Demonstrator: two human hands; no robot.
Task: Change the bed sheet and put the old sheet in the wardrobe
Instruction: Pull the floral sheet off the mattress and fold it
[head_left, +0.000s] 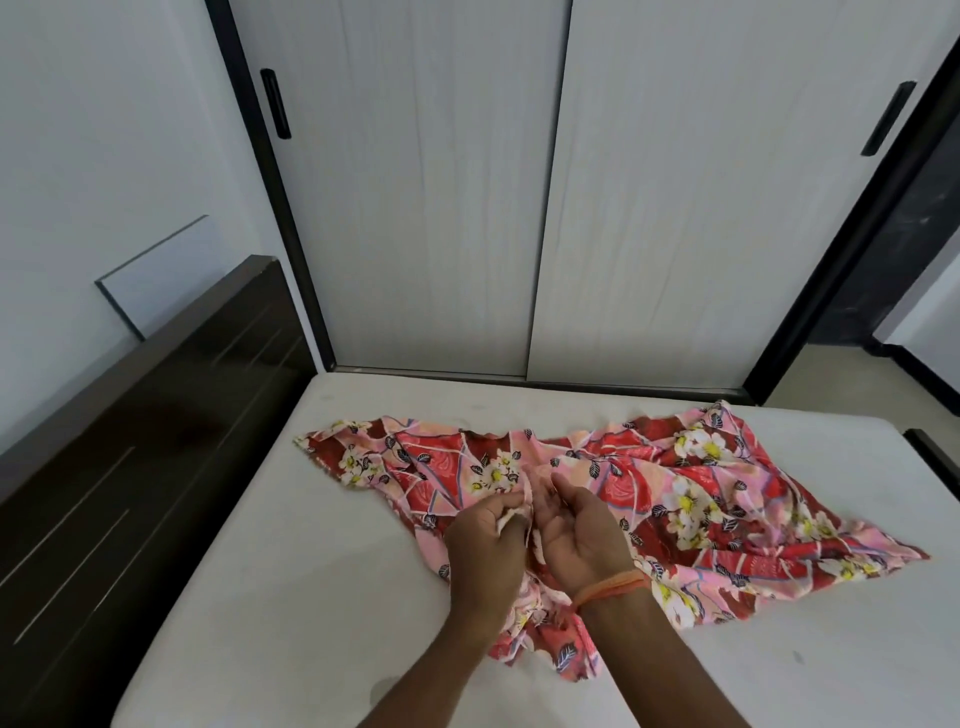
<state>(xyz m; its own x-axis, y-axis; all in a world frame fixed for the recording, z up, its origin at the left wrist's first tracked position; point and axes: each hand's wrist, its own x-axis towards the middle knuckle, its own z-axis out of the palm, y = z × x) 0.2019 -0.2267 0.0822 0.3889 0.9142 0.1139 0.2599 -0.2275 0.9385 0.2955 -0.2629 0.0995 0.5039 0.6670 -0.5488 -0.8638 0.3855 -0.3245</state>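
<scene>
A red and pink floral bed sheet (691, 499) lies crumpled across the bare white mattress (322, 561). My left hand (485, 545) pinches an edge of the sheet near its middle, fingers curled round the cloth. My right hand (582, 525) lies palm up beside it with relaxed fingers, the sheet's edge running along its fingers. An orange thread band circles the right wrist. Behind the bed stands the wardrobe (426, 208) with both white sliding doors closed.
A dark wooden headboard (130, 467) runs along the left side of the bed. A pale panel (161, 275) leans on the wall behind it. Black door handles (275, 104) sit on the wardrobe doors. A dark doorway and floor show at the right.
</scene>
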